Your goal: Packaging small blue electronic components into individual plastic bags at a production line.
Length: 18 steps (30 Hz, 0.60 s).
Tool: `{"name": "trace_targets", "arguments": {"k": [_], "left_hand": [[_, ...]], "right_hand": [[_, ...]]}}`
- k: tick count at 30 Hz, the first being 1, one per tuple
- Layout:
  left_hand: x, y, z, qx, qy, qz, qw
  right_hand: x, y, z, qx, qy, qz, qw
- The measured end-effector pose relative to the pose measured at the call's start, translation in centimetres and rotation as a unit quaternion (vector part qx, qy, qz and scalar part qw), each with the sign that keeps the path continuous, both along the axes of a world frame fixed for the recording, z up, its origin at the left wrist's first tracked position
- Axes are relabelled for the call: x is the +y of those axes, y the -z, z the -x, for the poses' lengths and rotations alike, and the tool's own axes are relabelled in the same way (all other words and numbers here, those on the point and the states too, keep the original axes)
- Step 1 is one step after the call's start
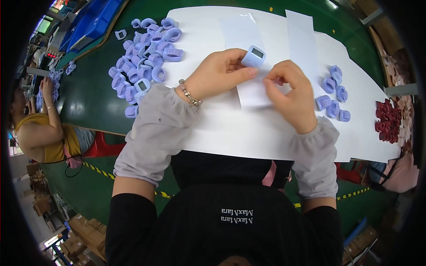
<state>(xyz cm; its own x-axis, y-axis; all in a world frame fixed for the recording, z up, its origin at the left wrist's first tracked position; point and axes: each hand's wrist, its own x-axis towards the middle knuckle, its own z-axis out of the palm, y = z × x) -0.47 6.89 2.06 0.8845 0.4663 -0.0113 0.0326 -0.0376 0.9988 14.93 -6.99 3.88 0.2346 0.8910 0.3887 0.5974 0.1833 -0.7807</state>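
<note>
Left hand [217,74] pinches a lilac device [254,56] — right hand [292,95], curled beside it, grip unclear.

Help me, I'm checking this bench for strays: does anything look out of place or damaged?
One small lavender frame lies on the green tabletop, upper left, slightly apart from the lavender heap, so it looks stray. No damage is clearly visible.

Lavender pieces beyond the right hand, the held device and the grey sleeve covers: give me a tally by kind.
Lavender pieces beyond the right hand: 7 visible
Lavender device held in the left hand: 1
Grey sleeve covers: 2
Total: 10
</note>
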Motion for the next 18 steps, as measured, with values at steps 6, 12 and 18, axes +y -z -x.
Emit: {"name": "trace_targets", "arguments": {"k": [6, 12, 18], "left_hand": [[-0.6, 0.4, -0.2, -0.035, 0.04, -0.022, 0.998], [-0.7, 1.1, -0.4, -0.06, 0.011, -0.11, 0.992], [-0.5, 0.1, -0.2, 0.009, 0.051, -0.105, 0.993]], "right_hand": [[-0.2, -0.5, -0.6, 0.18, -0.018, -0.001, 0.983], [0.0, -0.2, -0.4, 0.207, -0.023, -0.004, 0.978], [0.1, 0.2, -0.5, 0.181, -0.021, -0.005, 0.983]]}}
